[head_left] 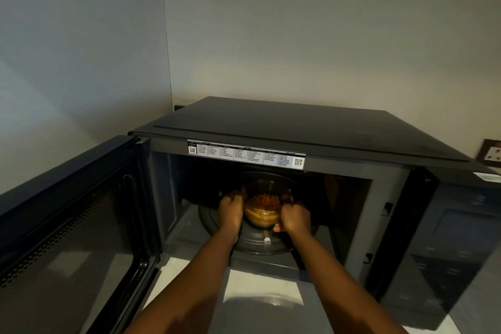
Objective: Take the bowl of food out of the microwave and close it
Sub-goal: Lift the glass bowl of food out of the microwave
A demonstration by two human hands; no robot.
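Note:
A black microwave (311,127) stands in a corner with its door (70,230) swung wide open to the left. Inside, a clear glass bowl (261,221) of orange-yellow food rests on the round glass turntable (257,245). Both my arms reach into the cavity. My left hand (230,210) grips the bowl's left side and my right hand (294,218) grips its right side. I cannot tell whether the bowl is lifted off the turntable.
A pale countertop (260,290) lies in front of the microwave opening. Walls close in behind and to the left. The control panel (455,247) fills the microwave's right side, and a wall socket (492,153) sits at the far right.

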